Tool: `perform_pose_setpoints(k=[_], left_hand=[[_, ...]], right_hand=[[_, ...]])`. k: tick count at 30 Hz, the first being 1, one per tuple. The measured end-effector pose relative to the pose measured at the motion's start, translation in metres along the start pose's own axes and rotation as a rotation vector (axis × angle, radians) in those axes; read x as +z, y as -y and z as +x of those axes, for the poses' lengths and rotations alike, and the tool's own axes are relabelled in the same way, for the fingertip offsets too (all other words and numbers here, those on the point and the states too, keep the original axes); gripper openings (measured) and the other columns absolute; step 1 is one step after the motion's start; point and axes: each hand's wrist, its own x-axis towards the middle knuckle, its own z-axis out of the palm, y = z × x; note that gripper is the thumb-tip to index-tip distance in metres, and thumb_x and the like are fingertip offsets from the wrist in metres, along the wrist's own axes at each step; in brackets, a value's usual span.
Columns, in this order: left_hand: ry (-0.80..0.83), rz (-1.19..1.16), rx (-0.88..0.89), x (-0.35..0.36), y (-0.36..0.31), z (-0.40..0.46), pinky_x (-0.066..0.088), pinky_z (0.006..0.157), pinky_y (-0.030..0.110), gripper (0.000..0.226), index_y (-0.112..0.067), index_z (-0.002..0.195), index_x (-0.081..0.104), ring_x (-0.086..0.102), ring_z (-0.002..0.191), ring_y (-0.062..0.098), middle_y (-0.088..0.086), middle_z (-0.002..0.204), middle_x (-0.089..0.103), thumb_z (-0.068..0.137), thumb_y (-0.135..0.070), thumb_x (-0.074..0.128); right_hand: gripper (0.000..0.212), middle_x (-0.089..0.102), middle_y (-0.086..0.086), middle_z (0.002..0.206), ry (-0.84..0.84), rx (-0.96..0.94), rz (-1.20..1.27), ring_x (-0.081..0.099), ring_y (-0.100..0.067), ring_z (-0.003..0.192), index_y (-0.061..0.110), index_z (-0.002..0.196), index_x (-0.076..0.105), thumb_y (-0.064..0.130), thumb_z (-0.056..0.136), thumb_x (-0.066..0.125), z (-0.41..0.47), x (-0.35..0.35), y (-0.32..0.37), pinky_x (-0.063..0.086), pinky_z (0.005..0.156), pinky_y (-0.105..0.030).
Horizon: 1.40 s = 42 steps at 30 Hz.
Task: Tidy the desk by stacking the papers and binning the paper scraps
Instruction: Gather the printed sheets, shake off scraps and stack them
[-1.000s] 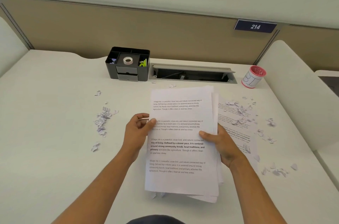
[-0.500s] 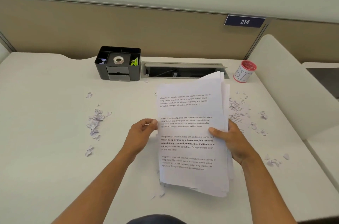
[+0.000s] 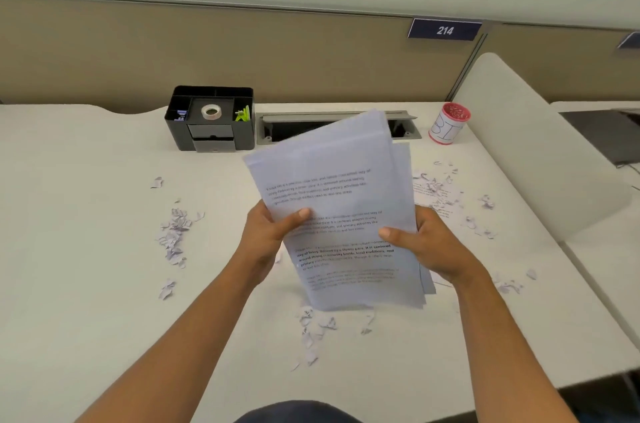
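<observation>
- Both hands, left hand (image 3: 266, 232) and right hand (image 3: 429, 246), clasp a tilted stack of papers (image 3: 339, 214) by its side edges.
- The sheets look light, floppy and prone to sliding apart.

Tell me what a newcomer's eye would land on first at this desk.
First, the stack of printed papers held up at the centre, tilted, gripped by the left hand and the right hand at its side edges. Next, the paper scraps scattered over the white desk on the left, on the right and just below the stack. At the back right stands a red-rimmed cup.
</observation>
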Motion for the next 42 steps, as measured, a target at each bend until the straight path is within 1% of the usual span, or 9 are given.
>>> perform_pose_setpoints(k=[5, 10, 15, 18, 20, 25, 28, 35, 42], left_hand=[[-0.144, 0.066, 0.192, -0.002, -0.035, -0.002, 0.057, 0.078, 0.028, 0.037, -0.017, 0.111, 0.064, 0.070, 0.101, 0.019, 0.000, 0.111, 0.073, 0.076, -0.012, 0.077], [-0.203, 0.171, 0.322, -0.009, -0.063, 0.001, 0.059, 0.077, 0.032, 0.029, -0.022, 0.107, 0.065, 0.070, 0.098, 0.019, -0.004, 0.108, 0.073, 0.082, -0.012, 0.076], [-0.281, 0.258, 0.427, -0.029, -0.076, 0.007, 0.057, 0.079, 0.033, 0.031, -0.007, 0.113, 0.061, 0.069, 0.099, 0.020, 0.001, 0.108, 0.072, 0.085, -0.012, 0.074], [-0.320, 0.312, 0.474, -0.040, -0.078, 0.011, 0.056, 0.079, 0.030, 0.030, -0.009, 0.113, 0.060, 0.067, 0.099, 0.019, 0.002, 0.108, 0.070, 0.086, -0.012, 0.073], [-0.358, 0.345, 0.473, -0.046, -0.077, 0.013, 0.057, 0.080, 0.033, 0.031, -0.014, 0.114, 0.060, 0.066, 0.100, 0.018, 0.003, 0.110, 0.069, 0.086, -0.015, 0.073], [-0.371, 0.379, 0.312, -0.064, -0.056, 0.016, 0.058, 0.087, 0.040, 0.040, -0.017, 0.122, 0.052, 0.064, 0.107, 0.017, 0.000, 0.115, 0.065, 0.088, -0.022, 0.072], [-0.359, 0.334, 0.228, -0.071, -0.039, 0.014, 0.056, 0.090, 0.041, 0.040, -0.019, 0.121, 0.050, 0.063, 0.109, 0.016, -0.002, 0.118, 0.064, 0.087, -0.022, 0.072], [-0.420, 0.293, 0.193, -0.066, -0.025, 0.016, 0.053, 0.086, 0.029, 0.038, -0.018, 0.125, 0.051, 0.059, 0.112, 0.015, -0.005, 0.119, 0.064, 0.091, -0.005, 0.062], [-0.389, 0.244, 0.165, -0.072, -0.011, 0.014, 0.055, 0.086, 0.033, 0.046, -0.028, 0.119, 0.051, 0.061, 0.109, 0.015, -0.007, 0.115, 0.065, 0.085, -0.005, 0.071]], right_hand=[[0.028, 0.073, 0.007, 0.111, -0.129, -0.076, -0.004, 0.068, -0.012, 0.103, 0.020, 0.117, 0.067, 0.008, 0.092, 0.063, 0.020, 0.013, 0.012, 0.056, 0.088, -0.034], [0.028, 0.073, 0.001, 0.112, -0.217, -0.168, 0.065, 0.068, -0.018, 0.105, 0.014, 0.116, 0.068, 0.003, 0.091, 0.064, 0.047, 0.030, 0.022, 0.056, 0.088, -0.036], [0.023, 0.073, -0.004, 0.109, -0.237, -0.187, 0.178, 0.068, -0.022, 0.102, 0.016, 0.109, 0.070, 0.004, 0.089, 0.066, 0.075, 0.055, 0.026, 0.057, 0.088, -0.043], [0.022, 0.073, -0.002, 0.107, -0.241, -0.191, 0.216, 0.068, -0.021, 0.102, 0.015, 0.108, 0.069, 0.003, 0.090, 0.065, 0.091, 0.069, 0.026, 0.057, 0.086, -0.038], [0.024, 0.072, -0.001, 0.106, -0.243, -0.179, 0.219, 0.068, -0.020, 0.102, 0.017, 0.108, 0.068, 0.002, 0.089, 0.066, 0.101, 0.077, 0.026, 0.058, 0.083, -0.034], [0.040, 0.068, -0.004, 0.112, -0.265, -0.062, 0.163, 0.064, -0.023, 0.106, 0.019, 0.114, 0.060, -0.005, 0.082, 0.068, 0.124, 0.096, 0.013, 0.058, 0.087, -0.043], [0.050, 0.066, -0.004, 0.113, -0.291, -0.032, 0.175, 0.063, -0.021, 0.107, 0.018, 0.119, 0.055, -0.011, 0.079, 0.063, 0.127, 0.107, -0.001, 0.058, 0.087, -0.042], [0.045, 0.066, 0.000, 0.110, -0.373, -0.017, 0.266, 0.063, -0.015, 0.103, 0.016, 0.122, 0.053, -0.011, 0.086, 0.057, 0.123, 0.119, -0.012, 0.054, 0.069, -0.015], [0.048, 0.063, 0.002, 0.118, -0.351, -0.001, 0.225, 0.059, -0.015, 0.111, 0.023, 0.128, 0.049, -0.003, 0.089, 0.059, 0.114, 0.124, -0.027, 0.054, 0.094, -0.034]])
